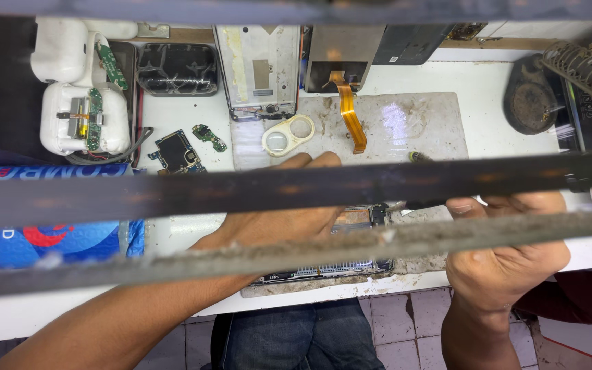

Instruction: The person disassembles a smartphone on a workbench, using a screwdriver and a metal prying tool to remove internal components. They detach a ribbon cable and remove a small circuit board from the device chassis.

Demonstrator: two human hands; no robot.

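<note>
Pressing flat with fingers together, the left hand (282, 212) is pinning an opened phone (351, 240) at the near edge of the work mat (405, 123). The right hand (508, 253) is curling closed — around what, I cannot tell. Phone looks thin, rigid, fragile — best gripped by its frame edges. No containers showing.

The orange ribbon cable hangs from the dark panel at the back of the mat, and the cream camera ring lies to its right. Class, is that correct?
Not quite. In the head view the cream camera ring lies to the left of the orange ribbon cable, not the right. The cable does hang from the dark panel at the back of the mat.
</note>
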